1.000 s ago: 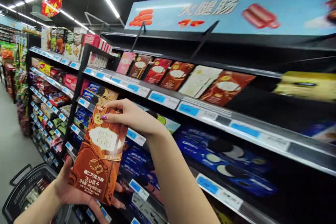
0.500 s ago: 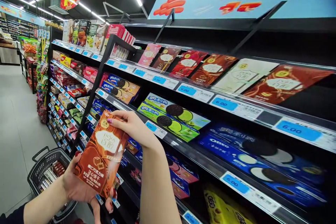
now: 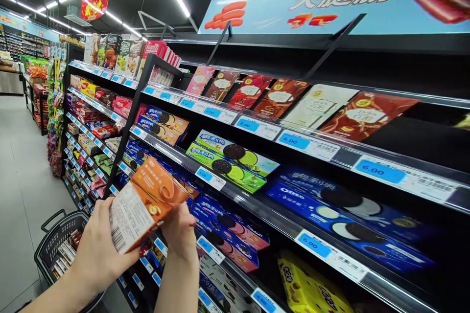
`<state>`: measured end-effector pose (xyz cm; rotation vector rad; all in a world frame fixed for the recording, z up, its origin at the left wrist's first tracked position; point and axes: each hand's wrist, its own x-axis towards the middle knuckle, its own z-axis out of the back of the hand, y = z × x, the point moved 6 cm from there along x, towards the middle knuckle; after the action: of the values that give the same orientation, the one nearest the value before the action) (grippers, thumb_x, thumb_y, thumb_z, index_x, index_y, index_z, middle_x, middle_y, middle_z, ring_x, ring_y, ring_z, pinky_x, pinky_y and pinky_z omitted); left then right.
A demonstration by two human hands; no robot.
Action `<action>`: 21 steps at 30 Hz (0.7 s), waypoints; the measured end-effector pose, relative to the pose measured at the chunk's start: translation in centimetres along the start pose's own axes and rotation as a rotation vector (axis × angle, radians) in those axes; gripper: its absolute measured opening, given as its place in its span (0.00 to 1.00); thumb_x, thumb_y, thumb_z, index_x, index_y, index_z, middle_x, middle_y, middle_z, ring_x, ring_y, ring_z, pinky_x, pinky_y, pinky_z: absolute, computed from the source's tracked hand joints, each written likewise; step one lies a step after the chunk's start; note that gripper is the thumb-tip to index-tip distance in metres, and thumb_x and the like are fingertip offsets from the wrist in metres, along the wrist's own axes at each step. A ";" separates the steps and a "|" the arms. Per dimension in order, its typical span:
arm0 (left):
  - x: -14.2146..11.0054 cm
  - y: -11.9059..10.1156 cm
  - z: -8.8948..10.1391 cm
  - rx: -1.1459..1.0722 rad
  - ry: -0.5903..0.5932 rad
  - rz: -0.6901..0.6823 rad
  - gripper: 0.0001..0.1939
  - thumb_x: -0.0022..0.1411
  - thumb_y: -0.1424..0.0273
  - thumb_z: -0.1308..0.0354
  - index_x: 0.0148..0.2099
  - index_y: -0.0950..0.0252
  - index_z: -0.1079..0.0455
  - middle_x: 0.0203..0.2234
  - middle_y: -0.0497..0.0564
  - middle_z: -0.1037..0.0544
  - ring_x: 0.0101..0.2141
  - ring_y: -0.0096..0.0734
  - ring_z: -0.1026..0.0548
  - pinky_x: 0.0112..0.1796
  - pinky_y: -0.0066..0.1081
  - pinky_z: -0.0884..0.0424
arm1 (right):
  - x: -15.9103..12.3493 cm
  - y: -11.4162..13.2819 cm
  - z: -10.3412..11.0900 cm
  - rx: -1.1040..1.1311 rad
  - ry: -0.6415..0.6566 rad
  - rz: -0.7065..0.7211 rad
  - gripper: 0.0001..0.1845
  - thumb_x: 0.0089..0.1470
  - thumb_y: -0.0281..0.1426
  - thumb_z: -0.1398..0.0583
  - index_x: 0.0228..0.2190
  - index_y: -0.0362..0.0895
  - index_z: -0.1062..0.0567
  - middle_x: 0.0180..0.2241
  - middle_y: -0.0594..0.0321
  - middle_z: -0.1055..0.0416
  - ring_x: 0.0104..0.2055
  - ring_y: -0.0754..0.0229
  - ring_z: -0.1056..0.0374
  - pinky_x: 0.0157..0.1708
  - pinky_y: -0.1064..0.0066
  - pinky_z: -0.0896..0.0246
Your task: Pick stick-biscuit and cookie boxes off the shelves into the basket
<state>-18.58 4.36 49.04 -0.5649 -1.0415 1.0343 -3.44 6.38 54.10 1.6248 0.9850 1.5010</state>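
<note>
I held the box (image 3: 145, 204) in both hands, low in front of the shelves (image 3: 257, 156) and just above the basket (image 3: 60, 249). My left hand (image 3: 98, 249) came up from below, forearm slanting in from the lower left, fingers wrapped round the box's printed lower end. My right hand (image 3: 180, 232) rose almost straight up, wrist bent, gripping the orange end. The box lay tilted, its label side turned towards me.
</note>
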 end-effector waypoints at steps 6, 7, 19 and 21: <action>-1.5 -0.8 -0.5 0.167 -0.121 -0.109 0.39 0.50 0.61 0.36 0.60 0.64 0.49 0.47 0.59 0.35 0.46 0.49 0.30 0.44 0.47 0.28 | -0.8 -2.3 -0.4 0.189 -0.045 -0.023 0.58 0.31 0.72 0.46 0.56 0.49 0.32 0.47 0.49 0.26 0.57 0.37 0.36 0.53 0.46 0.38; -1.9 -1.0 -0.4 0.179 -0.158 -0.140 0.40 0.50 0.62 0.36 0.61 0.65 0.50 0.49 0.61 0.36 0.48 0.50 0.31 0.44 0.46 0.28 | -0.9 -2.3 -0.5 0.242 -0.062 -0.019 0.56 0.33 0.72 0.47 0.54 0.49 0.31 0.46 0.49 0.25 0.57 0.38 0.35 0.53 0.46 0.38; -6.0 -2.5 0.0 0.278 -0.729 -0.553 0.59 0.45 0.64 0.29 0.71 0.67 0.59 0.49 0.64 0.36 0.48 0.50 0.32 0.43 0.45 0.31 | -1.3 -2.2 -4.3 0.744 0.001 -0.294 0.49 0.37 0.71 0.52 0.44 0.46 0.28 0.32 0.54 0.27 0.45 0.43 0.29 0.41 0.50 0.30; -5.8 -1.9 0.3 0.177 -0.729 -0.571 0.62 0.42 0.61 0.28 0.71 0.67 0.61 0.52 0.66 0.37 0.49 0.53 0.32 0.46 0.50 0.31 | -1.3 -2.2 -4.8 0.754 0.037 -0.346 0.47 0.40 0.70 0.52 0.43 0.45 0.27 0.32 0.53 0.27 0.46 0.43 0.29 0.42 0.50 0.30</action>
<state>-18.78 -1.69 48.16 0.2905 -1.6033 0.8064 -8.39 6.29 51.91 1.7752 1.8983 0.9691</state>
